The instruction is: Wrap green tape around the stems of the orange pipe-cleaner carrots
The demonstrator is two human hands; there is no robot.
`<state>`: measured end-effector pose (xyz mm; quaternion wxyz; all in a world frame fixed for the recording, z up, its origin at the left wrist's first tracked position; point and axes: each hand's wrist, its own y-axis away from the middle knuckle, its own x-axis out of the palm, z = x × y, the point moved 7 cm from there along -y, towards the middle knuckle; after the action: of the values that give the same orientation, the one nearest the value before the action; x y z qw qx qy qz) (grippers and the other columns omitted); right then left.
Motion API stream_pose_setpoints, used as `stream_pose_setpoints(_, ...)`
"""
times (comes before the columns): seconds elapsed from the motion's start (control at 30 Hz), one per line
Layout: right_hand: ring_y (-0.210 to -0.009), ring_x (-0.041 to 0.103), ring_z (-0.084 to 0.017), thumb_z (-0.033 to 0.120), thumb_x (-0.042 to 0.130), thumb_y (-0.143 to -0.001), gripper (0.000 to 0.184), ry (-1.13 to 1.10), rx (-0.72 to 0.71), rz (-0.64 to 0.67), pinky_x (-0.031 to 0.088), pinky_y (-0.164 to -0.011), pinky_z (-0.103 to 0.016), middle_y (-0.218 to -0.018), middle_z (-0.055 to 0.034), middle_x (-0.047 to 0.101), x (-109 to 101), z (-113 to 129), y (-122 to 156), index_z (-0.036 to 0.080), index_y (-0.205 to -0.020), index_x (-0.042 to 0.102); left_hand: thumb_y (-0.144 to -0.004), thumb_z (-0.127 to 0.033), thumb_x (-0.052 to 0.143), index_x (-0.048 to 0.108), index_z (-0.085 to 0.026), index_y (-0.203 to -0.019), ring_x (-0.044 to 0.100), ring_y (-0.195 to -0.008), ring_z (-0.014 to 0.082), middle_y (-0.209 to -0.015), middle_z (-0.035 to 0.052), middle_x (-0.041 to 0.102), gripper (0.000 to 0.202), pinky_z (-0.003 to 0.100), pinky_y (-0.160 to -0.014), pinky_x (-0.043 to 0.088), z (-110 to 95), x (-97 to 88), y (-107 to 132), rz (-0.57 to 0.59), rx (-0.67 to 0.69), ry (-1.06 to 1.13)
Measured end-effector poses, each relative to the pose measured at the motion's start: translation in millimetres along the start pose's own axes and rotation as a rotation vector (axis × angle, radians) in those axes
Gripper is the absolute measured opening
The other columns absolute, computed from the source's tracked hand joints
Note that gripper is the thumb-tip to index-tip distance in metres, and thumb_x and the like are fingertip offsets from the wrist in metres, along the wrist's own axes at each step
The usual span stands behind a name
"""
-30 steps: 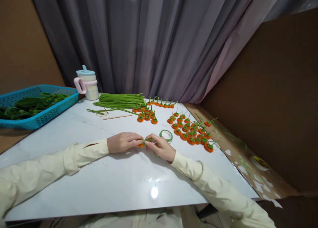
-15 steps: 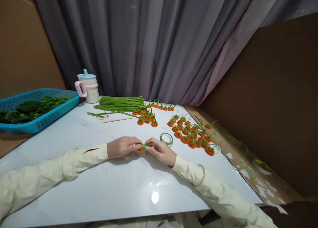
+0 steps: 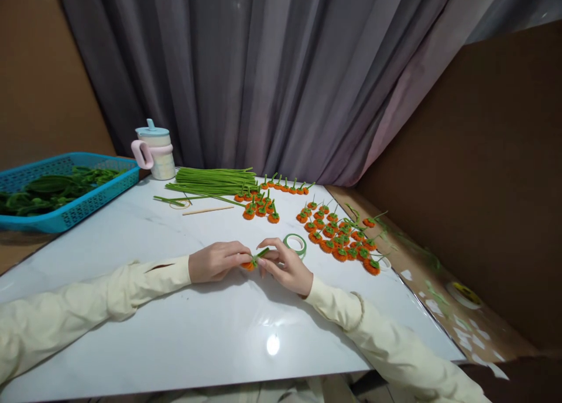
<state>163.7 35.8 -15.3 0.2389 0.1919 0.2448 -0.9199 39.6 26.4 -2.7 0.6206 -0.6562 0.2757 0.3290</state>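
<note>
My left hand [image 3: 218, 262] pinches a small fuzzy orange pumpkin [image 3: 249, 266] between thumb and fingertips, just above the table. Its green stem [image 3: 262, 252] points up and right, toward my other hand. My right hand [image 3: 287, 268] is curled close at the stem, thumb tip against its base and index finger lifted; whatever lies between those fingers is too small to make out. Just behind the right hand lies a roll of green tape [image 3: 295, 245].
Finished-looking orange pumpkins [image 3: 329, 231] stand in a group at right, others [image 3: 261, 208] farther back. Beyond are green fuzzy stems [image 3: 211, 180], a thin wooden stick [image 3: 208, 211] and a lidded cup [image 3: 154, 151]. A blue basket [image 3: 65, 214] holds green pieces at left.
My right index finger has lifted away from the stem, so more of the stem shows. The left hand keeps its hold on the pumpkin, nearly still.
</note>
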Motion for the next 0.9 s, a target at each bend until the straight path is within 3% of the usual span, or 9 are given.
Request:
stream_pose_setpoints(0.1,-0.056,0.059,-0.01,0.027,0.042,-0.09,0.012,0.09,-0.11,0.003,0.047,-0.055,-0.021,-0.072,-0.0018,0.062,0.4,6.9,1.6,0.019,-0.097,0.047,-0.088,-0.007,0.029,0.046,-0.014,-0.107,0.057,-0.08,0.0168,-0.093,0.0131,0.061,0.026,0.025,-0.067,0.049,0.0,0.6,0.3,0.004,0.0,0.017)
stream_pose_setpoints(0.23,-0.056,0.058,-0.009,0.024,0.039,-0.091,0.017,0.213,-0.183,0.027,0.046,-0.054,-0.019,-0.071,-0.0027,0.063,2.0,10.5,2.6,0.017,-0.094,0.054,-0.088,-0.007,0.028,0.046,-0.014,-0.107,0.058,-0.079,0.0169,-0.092,0.0131,0.061,0.027,0.025,-0.066,0.049,-1.5,0.7,0.2,0.006,0.015,0.0)
stream_pose_setpoints(0.5,-0.057,0.061,-0.011,0.024,0.042,-0.089,0.014,0.157,-0.088,0.053,0.048,-0.055,-0.021,-0.072,-0.0033,0.065,4.2,5.6,1.0,0.018,-0.095,0.053,-0.088,-0.007,0.028,0.046,-0.015,-0.107,0.059,-0.077,0.0163,-0.089,0.0118,0.062,0.027,0.023,-0.065,0.049,-5.8,-1.2,-1.1,0.007,0.05,-0.07)
stream_pose_setpoints(0.9,-0.056,0.058,-0.01,0.022,0.043,-0.087,0.012,0.213,-0.075,0.021,0.047,-0.057,-0.021,-0.074,-0.0033,0.066,2.2,1.5,2.0,0.018,-0.093,0.052,-0.09,-0.009,0.032,0.045,-0.011,-0.111,0.059,-0.083,0.0179,-0.093,0.0144,0.061,0.025,0.026,-0.068,0.05,-3.5,2.0,0.1,0.005,0.031,-0.022)
